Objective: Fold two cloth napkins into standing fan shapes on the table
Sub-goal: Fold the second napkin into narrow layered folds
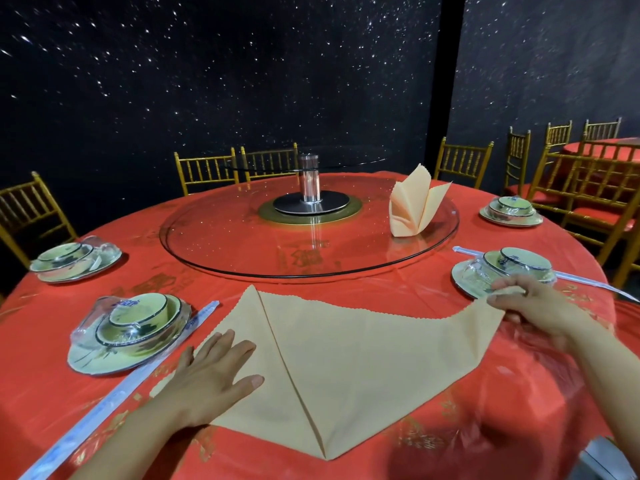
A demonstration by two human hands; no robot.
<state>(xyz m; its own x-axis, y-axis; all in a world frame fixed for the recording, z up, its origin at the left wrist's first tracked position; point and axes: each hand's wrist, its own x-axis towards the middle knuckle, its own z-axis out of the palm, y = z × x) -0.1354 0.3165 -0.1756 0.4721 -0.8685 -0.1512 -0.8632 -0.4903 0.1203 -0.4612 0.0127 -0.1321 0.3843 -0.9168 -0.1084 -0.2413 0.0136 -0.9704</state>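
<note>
Peach cloth napkin [363, 368] lying flat on the round red-covered bench [450, 427], near edge, left flap already folded over to a centre crease. Left hand [214, 379] pressing flat on that flap, grip wide, fingers spread, holding nothing. Right hand [540, 306] pinching the napkin's right corner, grip narrow on the cloth. Finished peach folded napkin [414, 206] standing upright on the glass turntable [242, 237].
</note>
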